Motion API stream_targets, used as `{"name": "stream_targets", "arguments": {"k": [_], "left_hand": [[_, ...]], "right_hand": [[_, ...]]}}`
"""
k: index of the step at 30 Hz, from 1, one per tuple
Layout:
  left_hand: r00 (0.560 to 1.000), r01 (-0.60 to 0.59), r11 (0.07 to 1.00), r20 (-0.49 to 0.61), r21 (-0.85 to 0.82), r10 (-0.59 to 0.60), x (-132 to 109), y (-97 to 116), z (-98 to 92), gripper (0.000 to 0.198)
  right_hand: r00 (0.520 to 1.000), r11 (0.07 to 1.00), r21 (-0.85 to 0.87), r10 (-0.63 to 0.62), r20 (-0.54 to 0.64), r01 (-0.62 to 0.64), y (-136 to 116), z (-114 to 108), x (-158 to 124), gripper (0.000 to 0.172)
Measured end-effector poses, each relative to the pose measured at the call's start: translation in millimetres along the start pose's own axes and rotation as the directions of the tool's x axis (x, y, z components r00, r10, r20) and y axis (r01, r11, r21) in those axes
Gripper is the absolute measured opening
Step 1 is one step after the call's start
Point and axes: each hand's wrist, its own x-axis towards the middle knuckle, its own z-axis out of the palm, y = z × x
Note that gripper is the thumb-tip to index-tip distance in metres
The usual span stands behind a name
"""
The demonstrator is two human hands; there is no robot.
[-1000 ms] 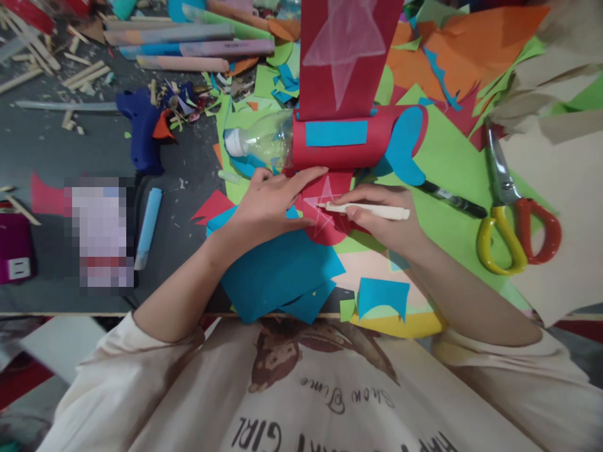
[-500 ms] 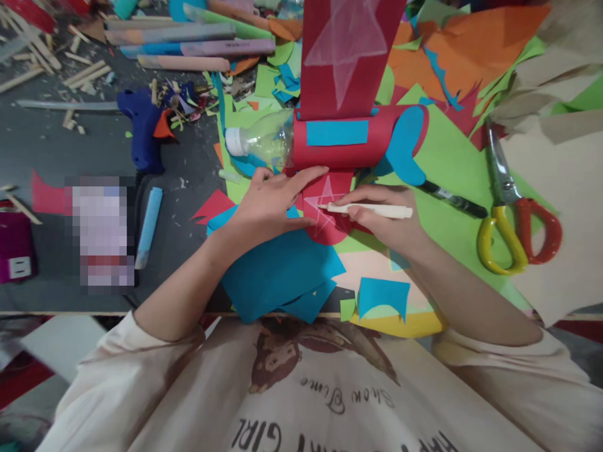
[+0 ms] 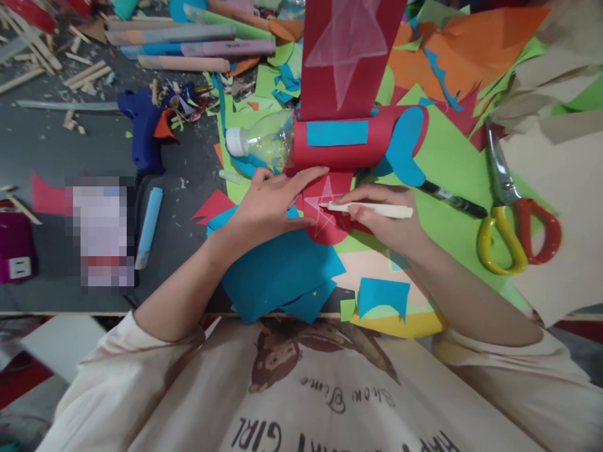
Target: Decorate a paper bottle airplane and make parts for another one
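My right hand (image 3: 386,220) grips a white marker (image 3: 377,209), its tip on the lower red paper flap (image 3: 334,233). A pale star outline is drawn on that flap, partly filled in. With thumb and forefinger spread, my left hand (image 3: 271,204) lies flat against the flap's left side. Just beyond both hands rests a clear plastic bottle (image 3: 268,141) with a white cap, its body wrapped in red paper with a blue strip (image 3: 336,133). An upper red flap (image 3: 348,56) bears a larger pale star. Blue curved paper (image 3: 407,147) is at the bottle's right end.
Scissors (image 3: 511,207) with yellow and red handles lie right, near a black marker (image 3: 455,199). A blue glue gun (image 3: 141,129) and a light-blue marker (image 3: 149,227) are left. Blue paper sheets (image 3: 277,270) lie under my left forearm; more markers (image 3: 198,48) are at the back.
The marker's tip has shifted very slightly within the star on the lower flap. My left hand and the bottle stay in place.
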Motion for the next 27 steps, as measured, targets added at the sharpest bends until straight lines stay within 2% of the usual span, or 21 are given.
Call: {"name": "stream_targets", "arguments": {"k": [9,22,27], "left_hand": [[1.0,0.003,1.0,0.021,0.024,-0.003,0.6,0.9,-0.4,0.07],[1.0,0.015,0.999,0.024,0.038,-0.016,1.0,1.4,-0.4,0.071],[1.0,0.003,0.999,0.013,0.032,-0.003,0.6,0.0,0.9,0.07]], "right_hand": [[0.995,0.995,0.001,-0.099,-0.034,0.099,2.1,1.7,1.0,0.015],[1.0,1.0,-0.001,-0.001,0.027,0.001,2.6,-2.4,0.3,0.011],[1.0,1.0,0.007,0.029,0.0,-0.029,0.9,-1.0,-0.3,0.014]]}}
